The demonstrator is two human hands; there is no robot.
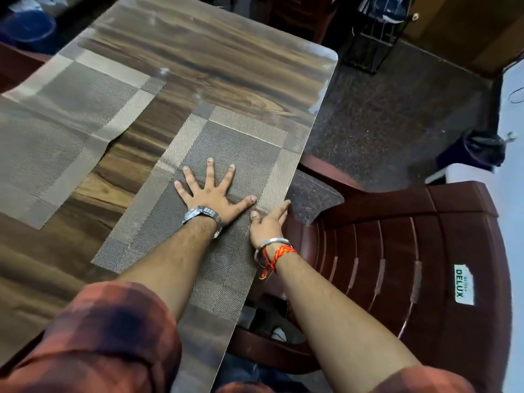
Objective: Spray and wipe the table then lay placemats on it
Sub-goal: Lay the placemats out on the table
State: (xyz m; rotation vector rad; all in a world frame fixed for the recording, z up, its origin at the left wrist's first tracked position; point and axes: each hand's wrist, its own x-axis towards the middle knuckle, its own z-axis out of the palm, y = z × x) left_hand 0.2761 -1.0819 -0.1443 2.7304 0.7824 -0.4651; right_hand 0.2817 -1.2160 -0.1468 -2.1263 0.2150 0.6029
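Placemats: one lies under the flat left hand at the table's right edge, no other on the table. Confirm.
Wrong on the count: the head view shows a second placemat on the table's left side. The left hand does lie flat on the near placemat at the right edge.

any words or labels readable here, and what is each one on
"DELUX": printed on the white sticker on the back of the maroon plastic chair.
Smaller line beside it on the same sticker: too blurred to read.
No text shows on the placemats or the table.
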